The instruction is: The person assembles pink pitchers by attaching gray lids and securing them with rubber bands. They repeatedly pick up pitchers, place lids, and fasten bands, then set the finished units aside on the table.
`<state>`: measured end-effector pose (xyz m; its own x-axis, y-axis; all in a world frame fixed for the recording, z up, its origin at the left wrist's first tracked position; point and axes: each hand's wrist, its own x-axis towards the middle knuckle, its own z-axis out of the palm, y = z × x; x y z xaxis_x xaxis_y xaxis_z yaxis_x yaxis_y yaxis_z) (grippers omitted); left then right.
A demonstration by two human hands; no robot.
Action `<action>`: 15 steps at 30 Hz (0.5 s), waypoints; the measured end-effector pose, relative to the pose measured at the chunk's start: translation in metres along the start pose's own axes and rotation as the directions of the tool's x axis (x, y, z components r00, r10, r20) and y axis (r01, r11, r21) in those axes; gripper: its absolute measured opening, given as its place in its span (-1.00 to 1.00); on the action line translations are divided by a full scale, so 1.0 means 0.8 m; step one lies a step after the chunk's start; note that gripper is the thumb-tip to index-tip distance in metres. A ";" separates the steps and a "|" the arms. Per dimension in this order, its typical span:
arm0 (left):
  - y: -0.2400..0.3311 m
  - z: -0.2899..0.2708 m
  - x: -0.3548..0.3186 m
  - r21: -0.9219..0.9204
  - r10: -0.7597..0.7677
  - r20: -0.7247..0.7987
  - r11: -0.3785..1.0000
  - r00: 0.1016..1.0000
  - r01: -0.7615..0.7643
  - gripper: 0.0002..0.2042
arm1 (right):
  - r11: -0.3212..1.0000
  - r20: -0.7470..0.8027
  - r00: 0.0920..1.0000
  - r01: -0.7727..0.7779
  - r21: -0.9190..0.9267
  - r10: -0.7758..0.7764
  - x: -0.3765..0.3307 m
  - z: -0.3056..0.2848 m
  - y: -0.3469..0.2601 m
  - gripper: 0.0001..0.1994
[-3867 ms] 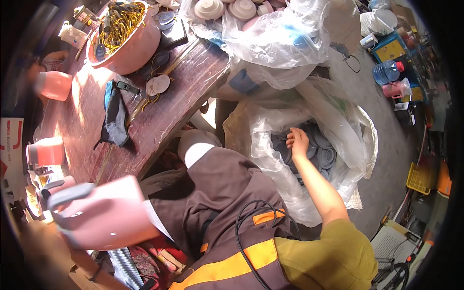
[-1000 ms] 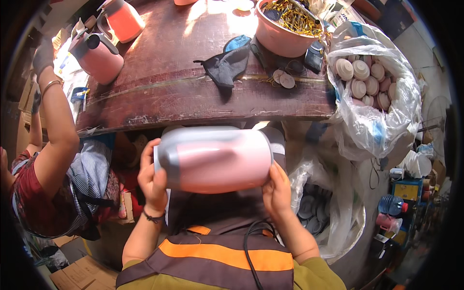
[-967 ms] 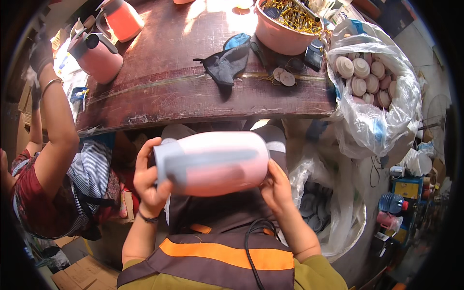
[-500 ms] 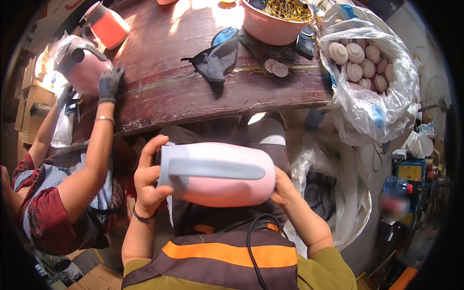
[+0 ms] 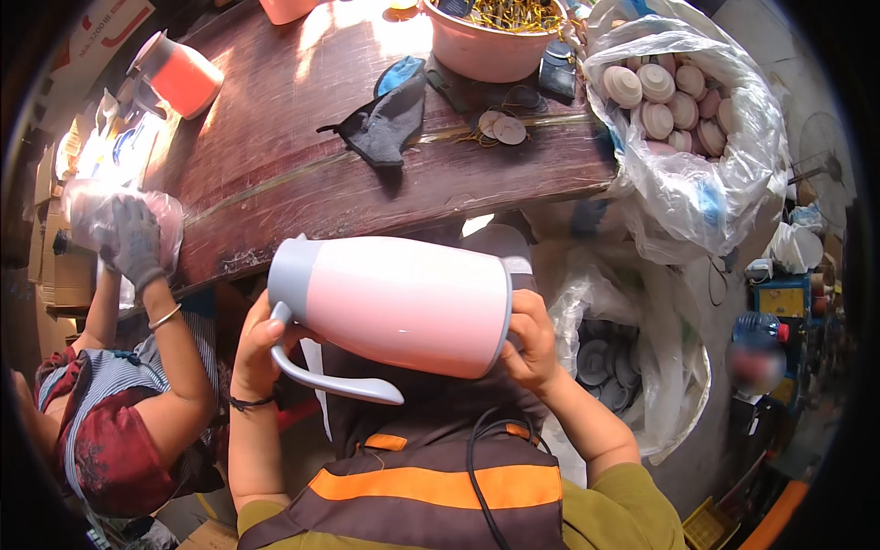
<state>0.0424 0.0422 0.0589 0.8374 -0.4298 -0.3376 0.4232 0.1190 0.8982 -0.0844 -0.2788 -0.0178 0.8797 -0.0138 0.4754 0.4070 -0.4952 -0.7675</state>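
Jug (image 5: 403,307), pink with a grey collar and handle, lies on its side above the person's lap, just in front of the tabletop (image 5: 275,119), its mouth to the left, its base to the right and its handle hanging toward the person. Both hands hold it: the left hand (image 5: 257,344) is curled at the collar by the top of the handle, its fingers partly hidden, while the right hand (image 5: 532,344), half closed, grips the rim of the base. A grey cloth (image 5: 390,119) lies beyond, near a pink basin (image 5: 481,46) of golden ties. To the right, a clear bag (image 5: 687,202) holds pale round lids (image 5: 656,82); below it, an open sack (image 5: 683,390) contains grey ones. At far left, a co-worker's gloved hand (image 5: 137,243) touches a plastic-wrapped pink thing.
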 end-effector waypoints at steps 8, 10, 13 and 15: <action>0.001 -0.004 0.006 -0.105 -0.064 -0.009 0.992 0.998 0.063 -0.43 | 0.959 -0.097 0.958 0.261 -0.110 -0.272 0.027 0.004 -0.005 -0.71; 0.004 0.007 -0.001 -0.018 0.066 0.002 0.998 0.998 -0.066 -0.38 | 0.919 -0.047 0.968 -0.218 0.328 0.246 0.010 0.016 0.018 -0.75; 0.017 0.008 -0.012 0.339 0.210 0.144 0.908 0.967 -0.247 -0.52 | 0.297 0.290 0.651 -0.637 0.711 0.702 0.008 0.021 0.031 -0.72; 0.042 0.047 -0.013 0.539 0.334 0.189 0.751 0.923 -0.382 -0.58 | -0.191 0.525 0.345 -0.666 0.721 0.778 0.009 0.030 0.042 -0.67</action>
<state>0.0353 0.0171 0.1031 0.8492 -0.5264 0.0419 -0.1890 -0.2288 0.9550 -0.0582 -0.2751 -0.0504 0.7495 0.0656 -0.6588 -0.4862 0.7299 -0.4805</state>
